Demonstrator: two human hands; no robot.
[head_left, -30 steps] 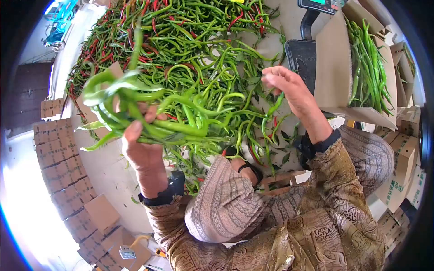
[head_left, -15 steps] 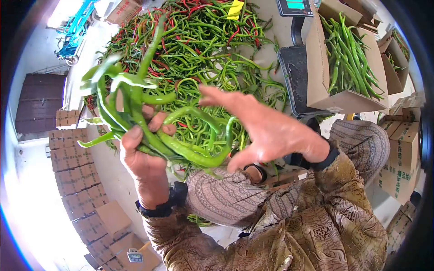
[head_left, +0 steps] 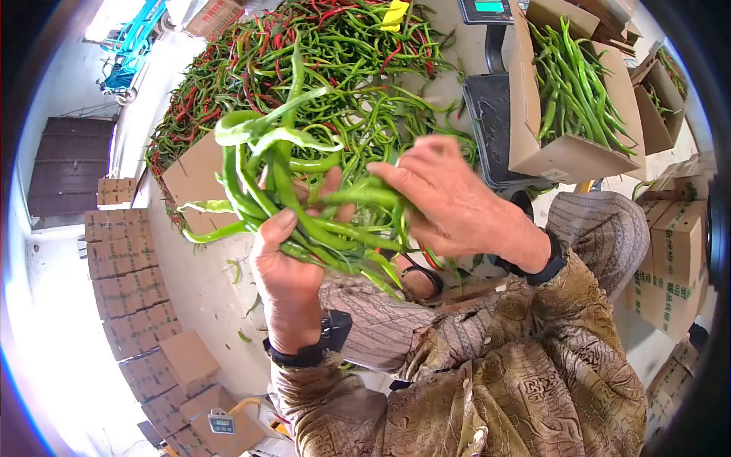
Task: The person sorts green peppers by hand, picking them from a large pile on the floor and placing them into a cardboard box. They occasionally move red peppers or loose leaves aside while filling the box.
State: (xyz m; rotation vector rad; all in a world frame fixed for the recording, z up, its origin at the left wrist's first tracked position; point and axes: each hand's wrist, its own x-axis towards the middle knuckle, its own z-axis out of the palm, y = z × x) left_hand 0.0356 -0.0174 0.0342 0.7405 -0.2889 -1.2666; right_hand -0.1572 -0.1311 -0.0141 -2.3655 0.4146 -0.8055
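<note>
My left hand (head_left: 289, 270) is closed around a loose bunch of long green chili peppers (head_left: 285, 186), their ends sticking out on both sides. At the right side of the bunch, my right hand (head_left: 457, 199) has its fingers bent around green chili peppers (head_left: 359, 196); motion blurs the fingertips. Both hands are raised in front of a large heap of green and red chili peppers (head_left: 343, 68) on the floor. The fingers of my left hand are partly covered by the bunch.
An open cardboard box (head_left: 582, 156) of straight green peppers stands at the right beside a black scale platform (head_left: 487, 126) with a lit display (head_left: 488, 7). Stacked cartons (head_left: 126, 263) line the left. A yellow tag (head_left: 394, 15) lies on the heap. A blue cart (head_left: 133, 49) stands behind.
My left hand has moved right with the bunch. My right hand, spread open before, has closed in on the peppers at the bunch's right side. A cardboard piece now shows behind the bunch.
</note>
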